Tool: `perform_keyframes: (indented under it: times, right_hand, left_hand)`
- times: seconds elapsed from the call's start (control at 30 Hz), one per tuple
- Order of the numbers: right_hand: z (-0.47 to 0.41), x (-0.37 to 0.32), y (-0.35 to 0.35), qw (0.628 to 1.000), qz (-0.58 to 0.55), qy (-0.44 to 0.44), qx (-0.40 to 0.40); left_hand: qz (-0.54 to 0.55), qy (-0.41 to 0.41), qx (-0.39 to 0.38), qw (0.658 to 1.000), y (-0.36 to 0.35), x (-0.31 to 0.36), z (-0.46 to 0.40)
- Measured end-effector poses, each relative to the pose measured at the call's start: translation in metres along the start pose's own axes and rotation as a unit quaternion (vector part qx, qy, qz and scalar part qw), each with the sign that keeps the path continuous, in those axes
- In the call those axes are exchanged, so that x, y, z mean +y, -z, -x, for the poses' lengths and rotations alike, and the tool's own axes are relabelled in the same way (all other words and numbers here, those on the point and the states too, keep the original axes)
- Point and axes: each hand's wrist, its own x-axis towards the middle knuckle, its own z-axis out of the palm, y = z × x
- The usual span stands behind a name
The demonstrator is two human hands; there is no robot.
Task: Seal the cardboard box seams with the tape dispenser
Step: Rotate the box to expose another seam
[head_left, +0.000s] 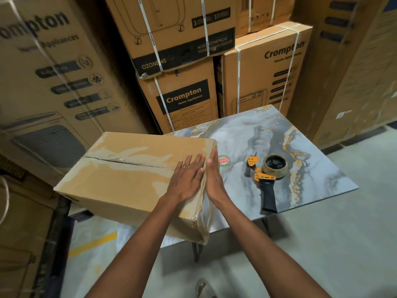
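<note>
A brown cardboard box (pixel 129 179) lies on the marble-patterned table (pixel 300 147), overhanging its left edge. Clear tape covers its top centre seam and its right edge. My left hand (pixel 187 177) lies flat on the box top near the right edge, fingers straight. My right hand (pixel 212 177) presses flat against the box's right side, fingers straight along the taped edge. The tape dispenser (pixel 266 175), orange and black with a brown tape roll, lies on the table to the right of the box, untouched by either hand.
A round red and green sticker (pixel 224 161) sits on the table beside the box. Tall stacks of strapped Crompton cartons (pixel 187 100) stand close behind and to both sides. Grey floor with a yellow line (pixel 92 244) lies below.
</note>
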Motion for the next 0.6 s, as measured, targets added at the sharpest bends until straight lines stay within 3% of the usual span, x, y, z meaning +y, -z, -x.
perform_keyframes:
  times: [0.27,0.43,0.6]
  right_hand:
    - [0.032,0.011,0.007,0.995,-0.078,-0.033,-0.052]
    - [0.03,0.017,0.043,0.993,-0.003,-0.064,-0.096]
    - [0.004,0.009,0.08,0.997,-0.007,-0.058,-0.046]
  left_hand:
    - [0.009,0.005,-0.011,1.0,-0.001,-0.003,-0.002]
    - [-0.025,0.009,-0.025,0.999,0.002,0.005,-0.001]
    - [-0.09,0.021,-0.056,0.994,0.005,0.018,0.001]
